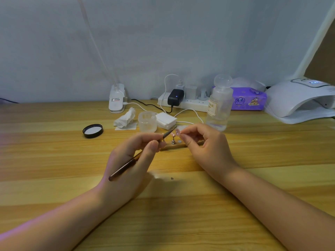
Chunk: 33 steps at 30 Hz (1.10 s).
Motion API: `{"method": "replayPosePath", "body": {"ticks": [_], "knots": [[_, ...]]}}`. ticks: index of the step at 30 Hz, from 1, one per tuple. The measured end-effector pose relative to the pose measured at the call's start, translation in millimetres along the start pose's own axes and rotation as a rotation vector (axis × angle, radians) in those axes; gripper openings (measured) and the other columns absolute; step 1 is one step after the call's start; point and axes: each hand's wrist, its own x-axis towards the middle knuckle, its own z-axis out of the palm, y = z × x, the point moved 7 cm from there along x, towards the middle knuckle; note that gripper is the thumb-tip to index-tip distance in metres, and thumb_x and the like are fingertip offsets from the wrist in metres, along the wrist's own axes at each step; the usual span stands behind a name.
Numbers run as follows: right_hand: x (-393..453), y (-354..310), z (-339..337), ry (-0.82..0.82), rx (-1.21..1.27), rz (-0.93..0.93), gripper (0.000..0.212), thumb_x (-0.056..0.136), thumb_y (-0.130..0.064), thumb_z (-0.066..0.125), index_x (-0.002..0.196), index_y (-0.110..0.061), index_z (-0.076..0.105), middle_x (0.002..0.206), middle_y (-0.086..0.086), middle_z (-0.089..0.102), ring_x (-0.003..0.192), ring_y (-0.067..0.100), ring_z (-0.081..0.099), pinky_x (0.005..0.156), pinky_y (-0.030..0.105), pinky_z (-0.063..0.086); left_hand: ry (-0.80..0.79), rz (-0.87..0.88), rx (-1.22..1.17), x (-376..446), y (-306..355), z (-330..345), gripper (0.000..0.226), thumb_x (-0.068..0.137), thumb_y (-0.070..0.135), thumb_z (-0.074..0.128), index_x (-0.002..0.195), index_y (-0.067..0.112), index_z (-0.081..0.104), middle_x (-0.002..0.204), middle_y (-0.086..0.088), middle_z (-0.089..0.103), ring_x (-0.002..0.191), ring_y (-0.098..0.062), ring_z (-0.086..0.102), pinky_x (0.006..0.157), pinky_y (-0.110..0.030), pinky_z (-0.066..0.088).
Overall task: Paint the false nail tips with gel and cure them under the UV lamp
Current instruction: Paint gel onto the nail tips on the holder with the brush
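Observation:
My left hand point(135, 160) grips a thin brown gel brush point(126, 164); its bristle end points up and right toward a small pale nail tip point(177, 132). My right hand point(201, 144) pinches that nail tip between thumb and forefinger, just above a small wooden nail stand point(172, 146) with metal pegs. A frosted open jar point(147, 121) stands behind the hands. The white UV lamp point(299, 102) sits at the far right of the wooden table point(54, 169), its opening facing left.
A black jar lid point(92, 130) lies at the left. A crumpled tissue point(125, 119), a stack of white pads point(165, 120), a clear pump bottle point(218, 105), a purple tissue pack point(250, 98), a power strip point(183, 102) with cables and a white clamp point(117, 100) line the back.

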Motion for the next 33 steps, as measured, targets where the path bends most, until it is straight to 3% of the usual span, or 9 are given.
{"method": "replayPosePath", "body": {"ticks": [7, 13, 16, 22, 28, 33], "knots": [[0, 1, -1, 0.008, -0.036, 0.02, 0.007, 0.085, -0.005, 0.068, 0.09, -0.008, 0.07, 0.077, -0.008, 0.064, 0.076, 0.007, 0.057, 0.065, 0.012, 0.046, -0.039, 0.027, 0.074, -3, 5, 4, 0.02, 0.09, 0.034, 0.054, 0.102, 0.031, 0.069, 0.094, 0.015, 0.075, 0.094, -0.007, 0.07, 0.083, -0.014, 0.048], [0, 1, -2, 0.037, -0.091, 0.003, 0.005, 0.084, -0.008, 0.069, 0.087, -0.012, 0.071, 0.078, -0.004, 0.066, 0.074, 0.009, 0.058, 0.068, 0.025, 0.05, -0.021, 0.148, 0.17, -1, 14, 3, 0.023, 0.093, 0.026, 0.053, 0.111, 0.022, 0.066, 0.1, 0.009, 0.073, 0.099, -0.006, 0.068, 0.087, -0.016, 0.049], [-1, -5, -3, 0.058, -0.166, -0.072, 0.005, 0.082, -0.006, 0.07, 0.084, -0.011, 0.071, 0.075, -0.01, 0.062, 0.074, 0.012, 0.059, 0.069, 0.031, 0.051, -0.044, 0.197, 0.243, -1, 16, 6, 0.024, 0.094, 0.025, 0.053, 0.113, 0.018, 0.066, 0.102, 0.006, 0.071, 0.099, -0.005, 0.066, 0.087, -0.016, 0.047], [-2, -11, -1, 0.06, -0.24, -0.166, 0.007, 0.08, -0.003, 0.071, 0.08, -0.01, 0.07, 0.074, -0.013, 0.057, 0.072, 0.011, 0.056, 0.069, 0.03, 0.049, -0.08, 0.217, 0.317, -2, 16, 7, 0.027, 0.094, 0.027, 0.052, 0.114, 0.016, 0.068, 0.105, 0.008, 0.071, 0.102, -0.008, 0.066, 0.088, -0.024, 0.05], [-2, -9, -1, 0.051, -0.244, -0.144, 0.006, 0.081, -0.003, 0.07, 0.081, -0.009, 0.07, 0.075, -0.013, 0.057, 0.074, 0.012, 0.056, 0.071, 0.031, 0.049, -0.037, 0.143, 0.322, -1, 11, 4, 0.02, 0.091, 0.035, 0.052, 0.107, 0.038, 0.065, 0.099, 0.018, 0.07, 0.098, -0.003, 0.064, 0.086, -0.024, 0.048], [-2, -10, -1, 0.045, -0.257, -0.151, 0.005, 0.081, -0.004, 0.071, 0.083, -0.009, 0.07, 0.076, -0.012, 0.058, 0.075, 0.012, 0.056, 0.071, 0.029, 0.049, -0.084, 0.182, 0.31, -1, 13, 6, 0.026, 0.094, 0.031, 0.053, 0.114, 0.023, 0.068, 0.107, 0.014, 0.071, 0.106, -0.004, 0.064, 0.09, -0.024, 0.049]]}}
